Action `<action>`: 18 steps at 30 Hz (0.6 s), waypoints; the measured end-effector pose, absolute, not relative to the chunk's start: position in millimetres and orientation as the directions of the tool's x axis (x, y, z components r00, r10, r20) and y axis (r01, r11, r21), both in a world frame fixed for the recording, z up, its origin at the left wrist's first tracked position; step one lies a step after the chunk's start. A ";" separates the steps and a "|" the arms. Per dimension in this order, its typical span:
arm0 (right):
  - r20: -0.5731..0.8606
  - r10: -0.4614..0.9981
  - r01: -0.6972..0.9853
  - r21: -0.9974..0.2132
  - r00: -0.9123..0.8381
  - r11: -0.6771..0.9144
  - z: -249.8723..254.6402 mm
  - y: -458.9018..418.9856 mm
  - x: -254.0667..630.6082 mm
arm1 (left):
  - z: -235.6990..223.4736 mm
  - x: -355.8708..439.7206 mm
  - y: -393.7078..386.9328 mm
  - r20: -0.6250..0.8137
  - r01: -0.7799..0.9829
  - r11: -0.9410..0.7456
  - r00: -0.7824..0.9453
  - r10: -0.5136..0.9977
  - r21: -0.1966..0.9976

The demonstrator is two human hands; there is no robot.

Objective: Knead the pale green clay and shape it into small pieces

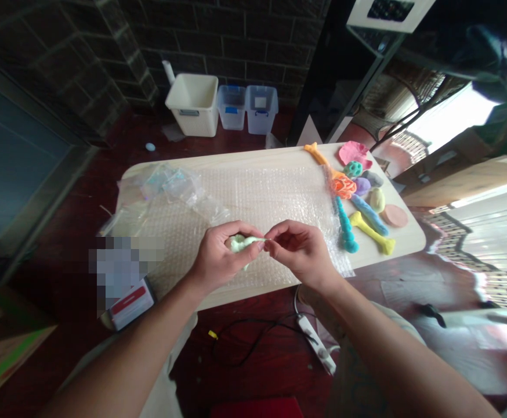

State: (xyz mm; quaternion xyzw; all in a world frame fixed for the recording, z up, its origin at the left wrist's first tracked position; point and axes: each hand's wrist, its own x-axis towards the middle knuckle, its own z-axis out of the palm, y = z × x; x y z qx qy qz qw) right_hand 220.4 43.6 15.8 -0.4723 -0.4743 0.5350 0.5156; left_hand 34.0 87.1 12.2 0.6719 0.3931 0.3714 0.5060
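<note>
Pale green modelling clay rests in my left hand, whose fingers are closed round it. A thin tapered strand of the clay stretches right, toward my right hand. The right thumb and fingertips are pinched at the end of that strand. Both hands are over the bubble wrap spread on the table. To the right lie shaped clay pieces: an orange flower-like piece, a teal segmented piece, a yellow bone-like piece and a blue roll.
Crumpled clear plastic bags lie on the left of the pale table. A white bin and two clear tubs stand by the wall. On the floor below are a power strip and black cables.
</note>
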 end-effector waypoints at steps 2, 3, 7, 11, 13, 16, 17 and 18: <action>0.032 0.999 -0.059 -0.998 -0.014 0.032 14.0 43.0 220.2 | 12.2 34.4 87.8 0.103 0.165 -0.185 0.412 0.906 0.969; 0.059 0.998 -0.044 -0.997 -0.016 0.058 13.2 42.8 220.3 | 12.0 34.4 88.3 0.103 0.167 -0.186 0.410 0.906 0.968; 0.133 0.990 -0.026 -0.991 -0.055 0.132 11.7 42.7 221.9 | 11.1 33.5 90.4 0.034 0.122 -0.098 0.443 0.896 0.988; 0.115 0.990 -0.069 -0.992 -0.082 0.109 13.4 43.1 222.5 | 10.6 32.9 90.8 -0.059 0.044 0.043 0.462 0.885 0.998; 0.061 0.994 -0.125 -0.991 -0.094 0.049 15.2 43.4 222.7 | 10.1 32.6 90.8 -0.062 0.025 0.056 0.448 0.892 0.998; -0.041 0.996 -0.160 -0.986 -0.085 -0.054 18.2 44.4 223.5 | 9.4 32.0 91.1 -0.047 0.020 0.043 0.426 0.904 0.999; -0.068 0.995 -0.153 -0.985 -0.077 -0.079 19.0 44.8 223.8 | 9.2 31.9 91.2 -0.038 0.027 0.030 0.423 0.905 0.999; -0.087 0.994 -0.140 -0.986 -0.073 -0.096 19.6 45.2 223.9 | 9.2 31.8 91.4 -0.024 0.036 0.010 0.422 0.906 0.999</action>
